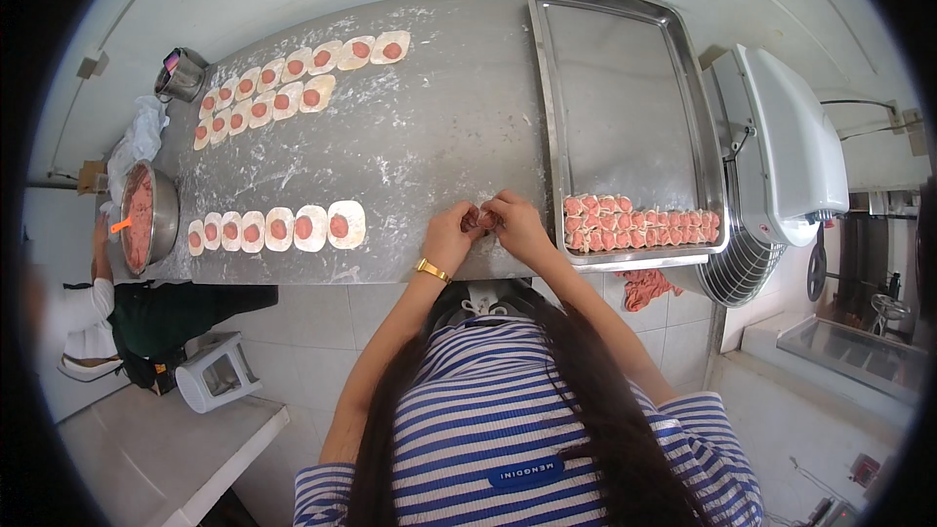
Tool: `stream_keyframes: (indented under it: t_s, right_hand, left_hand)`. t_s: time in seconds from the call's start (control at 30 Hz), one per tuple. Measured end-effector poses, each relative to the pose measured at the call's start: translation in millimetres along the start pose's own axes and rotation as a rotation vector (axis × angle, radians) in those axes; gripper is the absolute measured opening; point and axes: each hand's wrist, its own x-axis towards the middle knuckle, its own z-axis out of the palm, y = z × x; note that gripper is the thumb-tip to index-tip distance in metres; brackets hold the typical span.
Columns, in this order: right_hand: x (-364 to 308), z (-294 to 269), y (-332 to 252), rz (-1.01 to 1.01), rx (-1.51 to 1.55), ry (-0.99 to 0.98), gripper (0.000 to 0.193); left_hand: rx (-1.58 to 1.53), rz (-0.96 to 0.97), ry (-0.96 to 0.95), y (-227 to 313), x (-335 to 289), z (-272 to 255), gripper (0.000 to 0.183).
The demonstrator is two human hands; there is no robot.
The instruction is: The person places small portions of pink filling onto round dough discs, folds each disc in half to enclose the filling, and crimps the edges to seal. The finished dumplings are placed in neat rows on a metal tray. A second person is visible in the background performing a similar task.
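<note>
Head view: at centre, left hand (451, 237) and right hand (520, 225) pinch one dumpling (486, 221), largely hidden by the fingers (502, 202); filled wrappers (279, 229) lie toward nine and ten o'clock; a co-worker (156, 322) near nine is cut off

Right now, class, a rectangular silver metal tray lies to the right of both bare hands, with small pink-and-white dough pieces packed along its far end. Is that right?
No: the head view shows the small pink-and-white dough pieces packed along the near end. The rectangular silver metal tray does lie to the right of the bare left hand and bare right hand.
</note>
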Motion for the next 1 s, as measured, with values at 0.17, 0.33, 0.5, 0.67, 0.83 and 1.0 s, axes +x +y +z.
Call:
stream_keyframes:
  t_s: [0.17, 0.33, 0.5, 0.67, 0.83, 1.0]
  right_hand:
    - [-2, -6, -6, -0.119, -0.004, 0.086, 0.031]
    - [-3, 4, 6, -0.015, 0.002, -0.006, 0.034]
    - [-2, -2, -4, -0.055, -0.038, 0.072, 0.035]
    - [1, 5, 6, 0.021, -0.027, -0.078, 0.042]
    - [0, 4, -12, -0.064, -0.084, -0.026, 0.032]
    - [-7, 5, -10, -0.067, -0.131, 0.027, 0.028]
  left_hand:
    - [-0.012, -0.053, -0.048, 4, -1, -4, 0.020]
    - [-0.002, 0.024, -0.013, -6, 1, 2, 0.020]
    - [0.028, 0.068, 0.007, -8, 1, -1, 0.023]
    - [0.031, 0.065, -0.024, -8, 6, -1, 0.025]
    - [0.009, 0.028, 0.011, -40, 17, -22, 0.024]
    - [0.224, -0.117, 0.392, -80, 77, -119, 0.022]
